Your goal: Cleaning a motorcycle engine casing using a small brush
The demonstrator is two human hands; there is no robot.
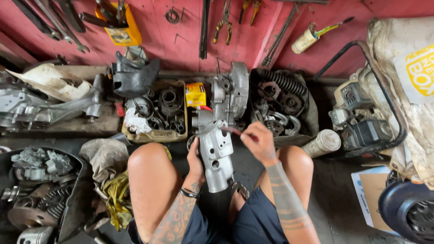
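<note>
Single head view — looks steeply down, close over knees, facing red wall (181, 40).

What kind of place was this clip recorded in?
Most likely a small engine repair workshop: hand tools hang on a red wall, boxes of engine parts sit on the floor, and the left hand steadies a metal casing.

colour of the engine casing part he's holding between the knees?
Silver-grey bare metal. The casing part, steadied by the left hand, shows best in the head view.
</note>
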